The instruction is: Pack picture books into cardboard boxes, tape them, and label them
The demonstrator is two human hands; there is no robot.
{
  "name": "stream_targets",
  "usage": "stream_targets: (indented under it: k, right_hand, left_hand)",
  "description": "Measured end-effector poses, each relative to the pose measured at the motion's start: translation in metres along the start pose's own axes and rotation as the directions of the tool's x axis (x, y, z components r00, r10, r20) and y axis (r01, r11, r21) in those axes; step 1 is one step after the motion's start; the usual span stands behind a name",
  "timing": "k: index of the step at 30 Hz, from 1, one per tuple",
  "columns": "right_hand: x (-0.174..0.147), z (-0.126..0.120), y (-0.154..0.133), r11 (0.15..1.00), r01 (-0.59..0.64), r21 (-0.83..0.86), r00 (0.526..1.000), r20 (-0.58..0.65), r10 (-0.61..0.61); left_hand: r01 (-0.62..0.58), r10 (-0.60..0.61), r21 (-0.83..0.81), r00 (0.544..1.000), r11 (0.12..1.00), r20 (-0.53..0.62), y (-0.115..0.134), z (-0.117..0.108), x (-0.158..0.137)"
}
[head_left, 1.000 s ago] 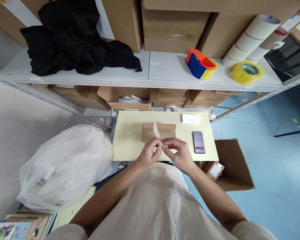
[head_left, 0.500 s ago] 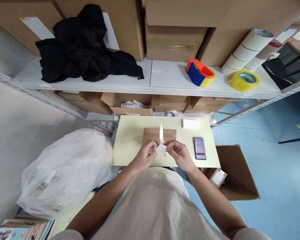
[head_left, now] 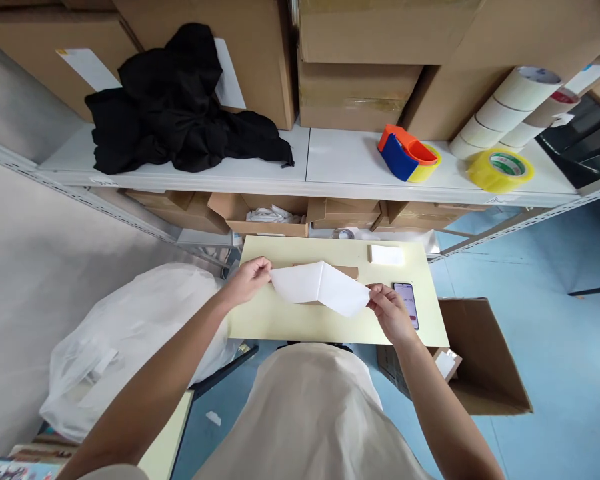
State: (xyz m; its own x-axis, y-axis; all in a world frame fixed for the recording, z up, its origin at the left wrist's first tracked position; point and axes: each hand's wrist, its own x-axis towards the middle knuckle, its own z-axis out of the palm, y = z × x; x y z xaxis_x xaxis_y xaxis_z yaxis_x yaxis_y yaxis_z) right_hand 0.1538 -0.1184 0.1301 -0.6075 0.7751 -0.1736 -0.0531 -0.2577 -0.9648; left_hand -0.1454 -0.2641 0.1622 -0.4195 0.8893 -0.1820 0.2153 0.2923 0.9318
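Paper [head_left: 305, 283], white, centre-creased, now opened from its fold, pinched at one end by left hand [head_left: 253, 274], at the other by right hand [head_left: 390, 311], extends over cardboard box [head_left: 348, 272] on tabletop [head_left: 260, 321], its full length apparently ready for use.

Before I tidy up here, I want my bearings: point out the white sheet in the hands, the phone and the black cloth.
White sheet [head_left: 321, 284], head view: near its middle crease.
Phone [head_left: 409, 305], head view: its screen.
Black cloth [head_left: 177, 120], head view: its bunched middle.
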Motion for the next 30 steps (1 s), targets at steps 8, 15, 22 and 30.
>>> stream_targets:
  k: [8, 15, 22, 30]
  right_hand:
    - [-0.008, -0.021, 0.004, 0.993, -0.104, 0.047, 0.983, -0.149, 0.11]
    - [-0.018, -0.017, 0.0, 0.975, -0.189, 0.114, 0.959, -0.192, 0.208]
    - [-0.018, -0.005, -0.006, 0.958, -0.239, 0.158, 0.955, -0.143, 0.261]
    - [-0.007, 0.024, -0.014, 0.973, -0.156, 0.172, 0.976, -0.125, 0.179]
  left_hand:
    - [0.132, -0.143, -0.09, 0.981, 0.987, -0.132, -0.042, -0.053, 0.076]
    - [0.137, -0.129, 0.029, 0.972, 0.99, -0.195, -0.056, -0.052, 0.171]
    - [0.221, -0.148, 0.22, 0.94, 0.95, -0.307, -0.058, -0.053, 0.224]
    - [-0.14, 0.157, 0.343, 0.987, 0.929, -0.02, 0.011, 0.007, 0.091]
